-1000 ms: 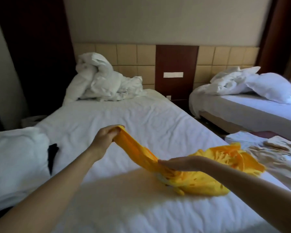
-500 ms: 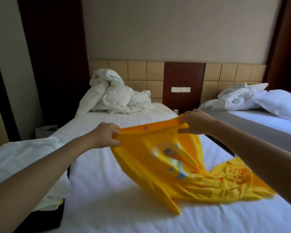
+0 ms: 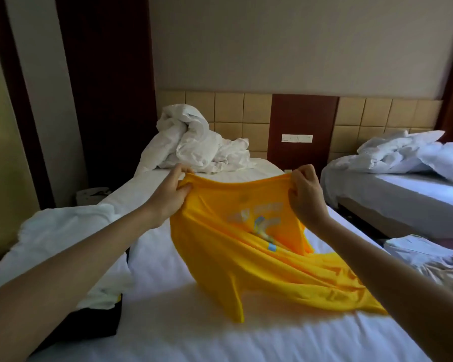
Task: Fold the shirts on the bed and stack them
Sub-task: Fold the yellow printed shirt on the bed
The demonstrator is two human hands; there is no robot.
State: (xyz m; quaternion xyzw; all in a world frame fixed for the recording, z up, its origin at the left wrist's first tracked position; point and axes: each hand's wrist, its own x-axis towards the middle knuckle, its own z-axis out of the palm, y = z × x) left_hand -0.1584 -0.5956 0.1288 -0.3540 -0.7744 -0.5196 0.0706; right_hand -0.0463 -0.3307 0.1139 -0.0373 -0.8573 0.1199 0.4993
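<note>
The yellow shirt (image 3: 246, 246) is held up by its top edge between the two hands, and the rest of it hangs down and lies bunched on the bed (image 3: 194, 335) below them. The cloth is thin, soft and smooth, with long folds running down toward the right hand's side. One corner hangs down to a point near the person. There is a pale print on it with a bit of blue and white. It has letters, but they are too blurry to read.

The left hand (image 3: 171, 195) pinches one end of the top edge, with the thumb on the near side and the fingers behind the cloth. The right hand (image 3: 305, 197) pinches the other end with its fingers curled over the edge. The edge is pulled nearly straight between them.

The bed has a flat white sheet. Past the hands lies a lumpy heap of white bedding (image 3: 194, 142), against a headboard (image 3: 228, 111) of tan squares. Past the right hand is a dark brown panel (image 3: 304, 121) with a white switch plate (image 3: 296, 138). Beside the left arm lies a puffy white cover (image 3: 63, 236) on top of something black (image 3: 97, 320). Out past the right hand is a second bed (image 3: 403, 192) with a white pillow (image 3: 447, 160). Just beside the right arm lie some pale clothes (image 3: 429, 259).
</note>
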